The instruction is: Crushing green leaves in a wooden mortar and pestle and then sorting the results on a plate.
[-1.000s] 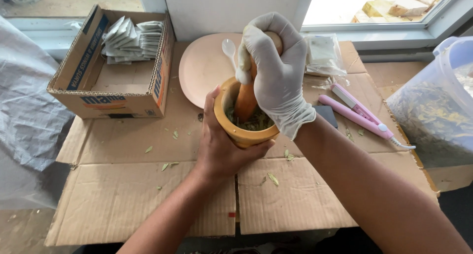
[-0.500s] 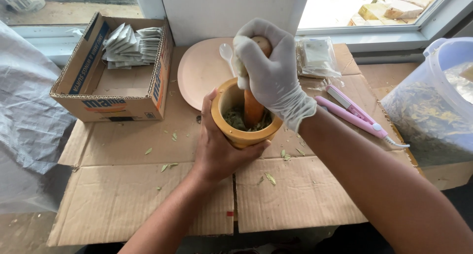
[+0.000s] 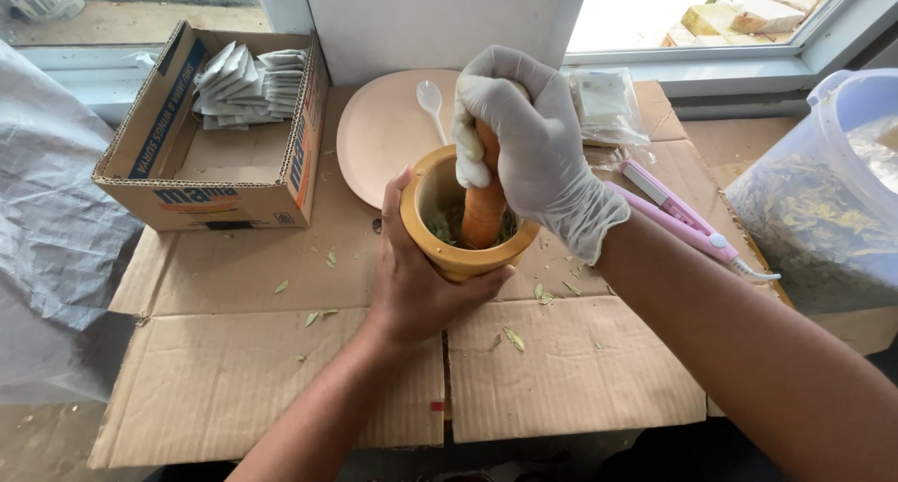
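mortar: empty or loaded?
Loaded. Greenish crushed leaves lie in the mortar around the pestle, which the gloved right hand holds.

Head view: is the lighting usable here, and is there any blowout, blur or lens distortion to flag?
Head view: daylight is even and usable; the window behind is overexposed, nearly white. The gloved right hand on the pestle and the bare left hand around the mortar are sharp, with soft shadows. Wide-angle bending shows at the frame edges.
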